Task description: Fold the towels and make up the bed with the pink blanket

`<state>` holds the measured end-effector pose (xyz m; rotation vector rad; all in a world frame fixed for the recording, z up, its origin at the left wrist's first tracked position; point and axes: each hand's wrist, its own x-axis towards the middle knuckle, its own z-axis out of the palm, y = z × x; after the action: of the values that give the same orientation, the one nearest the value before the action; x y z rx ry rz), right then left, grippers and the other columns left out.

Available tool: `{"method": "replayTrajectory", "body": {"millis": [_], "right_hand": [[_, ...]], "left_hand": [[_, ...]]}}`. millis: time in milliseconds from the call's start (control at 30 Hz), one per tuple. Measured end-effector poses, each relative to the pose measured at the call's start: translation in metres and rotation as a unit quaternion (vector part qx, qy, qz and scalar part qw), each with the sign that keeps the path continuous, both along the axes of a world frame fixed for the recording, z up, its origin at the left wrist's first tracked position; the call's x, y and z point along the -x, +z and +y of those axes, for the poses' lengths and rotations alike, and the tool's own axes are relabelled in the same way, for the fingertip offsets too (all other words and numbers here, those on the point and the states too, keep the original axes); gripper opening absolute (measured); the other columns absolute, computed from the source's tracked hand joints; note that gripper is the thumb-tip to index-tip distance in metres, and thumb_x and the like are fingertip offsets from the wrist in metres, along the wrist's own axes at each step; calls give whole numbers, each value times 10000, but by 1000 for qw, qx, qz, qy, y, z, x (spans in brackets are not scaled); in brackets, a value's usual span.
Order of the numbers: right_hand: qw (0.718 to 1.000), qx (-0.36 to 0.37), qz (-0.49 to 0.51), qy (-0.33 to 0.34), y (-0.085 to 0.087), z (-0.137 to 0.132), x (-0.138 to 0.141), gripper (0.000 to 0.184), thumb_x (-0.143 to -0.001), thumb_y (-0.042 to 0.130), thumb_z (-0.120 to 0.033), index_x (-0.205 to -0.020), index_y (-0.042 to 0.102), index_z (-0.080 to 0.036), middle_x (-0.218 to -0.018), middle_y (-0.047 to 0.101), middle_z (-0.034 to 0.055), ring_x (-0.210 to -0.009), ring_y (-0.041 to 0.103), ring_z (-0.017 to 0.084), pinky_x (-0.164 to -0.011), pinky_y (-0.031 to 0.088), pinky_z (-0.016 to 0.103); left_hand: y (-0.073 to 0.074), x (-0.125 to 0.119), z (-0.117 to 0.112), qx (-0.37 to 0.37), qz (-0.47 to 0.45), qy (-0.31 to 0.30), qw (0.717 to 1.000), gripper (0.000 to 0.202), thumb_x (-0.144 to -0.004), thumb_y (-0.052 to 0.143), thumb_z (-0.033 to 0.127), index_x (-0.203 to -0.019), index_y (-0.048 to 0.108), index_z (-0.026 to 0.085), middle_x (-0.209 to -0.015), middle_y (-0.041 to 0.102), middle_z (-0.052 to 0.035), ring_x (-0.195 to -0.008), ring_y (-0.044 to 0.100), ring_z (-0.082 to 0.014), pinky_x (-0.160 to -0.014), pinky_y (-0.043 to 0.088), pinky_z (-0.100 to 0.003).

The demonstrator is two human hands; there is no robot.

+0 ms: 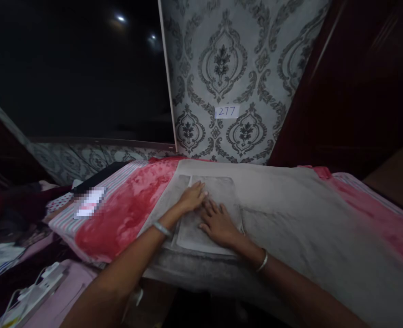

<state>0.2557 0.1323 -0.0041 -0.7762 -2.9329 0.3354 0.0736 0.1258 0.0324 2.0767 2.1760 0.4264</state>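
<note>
A folded grey cloth [211, 182], roughly square, lies flat on a larger grey cover [276, 191]. My left hand [191, 197] rests on its upper middle part, fingers stretched out. Just below and to the right, my right hand [219, 224] lies flat on the same cloth with its fingers spread. The fingertips of both hands come close together near the middle. Neither hand grips anything; both palms are on the fabric. Part of the folded cloth is hidden under the hands.
Red patterned bedding [133, 205] with a striped edge shows left of the grey cover, and more red bedding [375, 205] on the right. A white power strip [40, 291] with cables sits lower left. Behind are a large dark screen [85, 82] and a wall label [227, 111] reading 277.
</note>
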Motion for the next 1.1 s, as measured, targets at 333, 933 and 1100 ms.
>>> {"method": "replayTrajectory", "body": {"millis": [333, 933, 1100], "right_hand": [[999, 22, 30, 26, -9, 4, -8, 551, -1046, 378, -506, -1576, 348, -359, -1691, 166, 10, -1559, -18, 315, -1216, 16, 644], [995, 32, 41, 90, -12, -61, -51, 608, -1016, 496, -525, -1579, 330, -366, -1668, 249, -14, -1559, 67, 284, -1242, 76, 597], [994, 40, 54, 82, -12, -85, -71, 654, -992, 559, -491, -1582, 341, -313, -1656, 289, 22, -1559, 93, 249, -1256, 97, 548]], "left_hand": [[-37, 23, 35, 18, 106, 32, 994, 652, -1013, 360, 498, -1585, 313, 189, -1676, 211, -161, -1558, 178, -277, -1252, 152, -526], [-30, 20, 32, 16, 100, 24, 995, 635, -1026, 329, 479, -1578, 320, 165, -1668, 242, -177, -1552, 200, -284, -1243, 159, -511], [-19, 11, 23, 14, 104, 25, 994, 615, -1026, 331, 447, -1543, 380, 118, -1630, 315, -215, -1535, 244, -314, -1228, 180, -556]]}}
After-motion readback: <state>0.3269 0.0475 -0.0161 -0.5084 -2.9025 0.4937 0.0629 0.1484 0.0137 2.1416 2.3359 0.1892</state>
